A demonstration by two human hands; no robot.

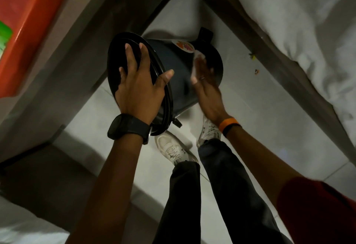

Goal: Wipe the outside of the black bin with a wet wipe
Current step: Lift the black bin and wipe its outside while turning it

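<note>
The black bin (173, 64) is tilted off the floor, lid end toward me and base pointing away. A round coloured sticker (185, 46) shows on its side. My left hand (138, 85) lies spread on the lid, thumb hooked over the rim, holding the bin. My right hand (207, 85) is pressed flat against the bin's right side near the base, blurred by motion. A white wet wipe (197, 58) is caught under its fingers against the bin wall; most of the wipe is hidden by the hand.
White tiled floor (250, 118) lies below, with my two white shoes (173, 149) under the bin. A bed with white sheets (298, 22) runs along the right. A grey cabinet stands at left with an orange box (25, 25) on top. Small scraps (256, 71) lie on the floor by the bed.
</note>
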